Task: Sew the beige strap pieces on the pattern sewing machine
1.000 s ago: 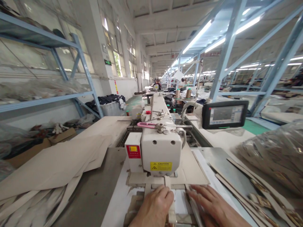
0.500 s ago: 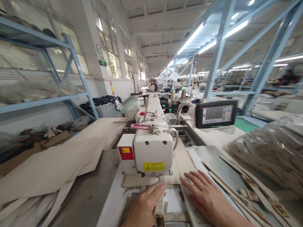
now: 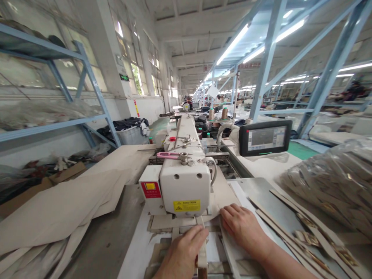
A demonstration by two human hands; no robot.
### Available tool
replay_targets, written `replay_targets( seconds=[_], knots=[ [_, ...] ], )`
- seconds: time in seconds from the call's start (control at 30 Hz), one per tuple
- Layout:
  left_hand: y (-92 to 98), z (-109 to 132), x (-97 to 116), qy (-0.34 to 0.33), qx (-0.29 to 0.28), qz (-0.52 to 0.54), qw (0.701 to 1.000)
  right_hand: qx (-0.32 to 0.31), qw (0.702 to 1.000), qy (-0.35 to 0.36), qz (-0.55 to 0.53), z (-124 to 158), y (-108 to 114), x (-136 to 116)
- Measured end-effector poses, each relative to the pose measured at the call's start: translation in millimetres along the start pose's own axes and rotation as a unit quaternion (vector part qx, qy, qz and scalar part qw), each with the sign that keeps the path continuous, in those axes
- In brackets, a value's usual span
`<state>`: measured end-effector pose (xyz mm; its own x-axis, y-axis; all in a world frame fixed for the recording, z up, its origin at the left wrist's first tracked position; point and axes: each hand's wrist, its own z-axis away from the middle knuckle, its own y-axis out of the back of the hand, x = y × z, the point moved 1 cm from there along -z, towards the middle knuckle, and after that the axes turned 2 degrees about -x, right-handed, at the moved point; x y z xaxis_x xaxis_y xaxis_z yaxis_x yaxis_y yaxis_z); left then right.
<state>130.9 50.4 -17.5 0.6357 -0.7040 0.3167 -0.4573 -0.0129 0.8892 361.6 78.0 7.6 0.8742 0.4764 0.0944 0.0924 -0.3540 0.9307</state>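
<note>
A white sewing machine head [image 3: 186,178] with a caution label stands straight in front of me. Just below it, my left hand [image 3: 187,246] is closed on a narrow beige strap [image 3: 202,252] that runs toward me, a metal piece partly showing under the fingers. My right hand [image 3: 242,228] has its fingers curled over the edge of a beige panel [image 3: 223,190], right of the machine head. From beneath this hand a long beige strip [image 3: 229,252] runs toward me. Both thumbs are mostly hidden.
Beige panels [image 3: 66,201] lie stacked at left. On the right are straps with metal buckles [image 3: 308,238] and a plastic-wrapped bundle [image 3: 328,186]. A control screen [image 3: 266,138] stands behind them. Pink thread snips [image 3: 168,155] rest on the machine. A blue shelf rack [image 3: 99,93] is at left.
My right hand has gone from spread fingers to curled ones, gripping the panel's edge. My left hand has shifted slightly right along with the strap. The view has moved a little.
</note>
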Motion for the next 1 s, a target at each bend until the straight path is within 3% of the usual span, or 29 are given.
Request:
replay_targets(
  seconds=[0.13,0.23,0.3,0.43,0.6,0.7,0.8,0.9,1.0],
  knots=[
    [17.1,-13,5,0.006,0.053,0.045,0.998,0.01,1.0,0.006,0.001,-13,7,-2],
    [29.6,-12,5,-0.018,0.126,0.079,0.989,0.014,1.0,0.017,-0.009,-6,9,-2],
    [30.7,-7,7,-0.049,0.146,0.058,0.986,0.018,0.999,0.018,-0.019,3,8,0],
    [23.0,-4,18,-0.09,0.125,-0.094,0.983,0.029,0.999,0.025,-0.038,13,7,1],
    [18.8,-19,14,-0.015,0.073,-0.312,0.947,0.039,0.997,0.049,-0.049,16,4,-6],
    [16.0,-27,2,-0.038,0.061,-0.335,0.94,0.042,0.995,0.073,-0.054,21,2,-10],
    [13.9,-22,-1,-0.108,0.049,-0.317,0.941,0.045,0.993,0.089,-0.055,31,5,-14],
    [15.9,1,6,-0.161,0.043,-0.296,0.941,0.042,0.991,0.114,-0.064,50,10,-21],
    [19.1,32,19,-0.204,0.072,-0.286,0.933,0.064,0.984,0.147,-0.08,75,9,-31]
  ],
)
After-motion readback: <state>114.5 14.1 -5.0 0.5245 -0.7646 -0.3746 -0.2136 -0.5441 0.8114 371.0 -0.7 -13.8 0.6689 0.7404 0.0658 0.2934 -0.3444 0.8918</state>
